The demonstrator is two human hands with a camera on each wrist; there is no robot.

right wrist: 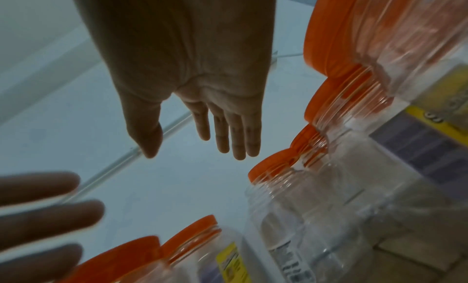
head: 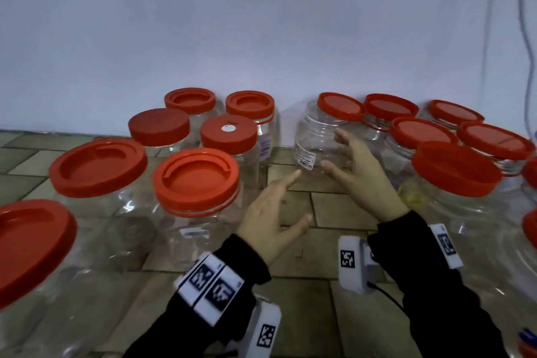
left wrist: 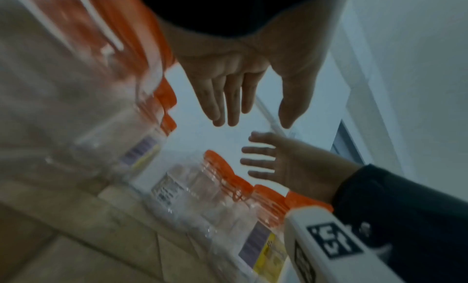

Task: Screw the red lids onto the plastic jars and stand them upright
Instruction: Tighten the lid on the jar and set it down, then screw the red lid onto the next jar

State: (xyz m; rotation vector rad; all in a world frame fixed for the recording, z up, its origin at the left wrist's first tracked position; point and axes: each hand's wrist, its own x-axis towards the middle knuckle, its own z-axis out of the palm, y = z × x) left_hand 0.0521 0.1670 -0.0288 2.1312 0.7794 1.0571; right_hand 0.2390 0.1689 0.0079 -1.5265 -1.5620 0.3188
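Observation:
A clear plastic jar [head: 312, 136] stands upright near the white wall, and its red lid [head: 341, 106] sits on the neck, tilted. My right hand [head: 331, 150] is open with spread fingers just in front of this jar, and I cannot tell whether it touches it. Lower and to the left, my left hand [head: 302, 196] is open too and holds nothing. In the left wrist view my left hand [left wrist: 255, 123] has straight fingers, with the jar [left wrist: 190, 187] below it. In the right wrist view my right hand [right wrist: 192, 155] is open beside the jar [right wrist: 291, 217].
Several lidded jars stand on the left, the nearest [head: 197, 206] close to my left wrist. Several more crowd the right, one large [head: 456, 192] by my right forearm. Tiled floor [head: 319, 241] shows between the two groups. A cable [head: 526, 23] hangs at the far right.

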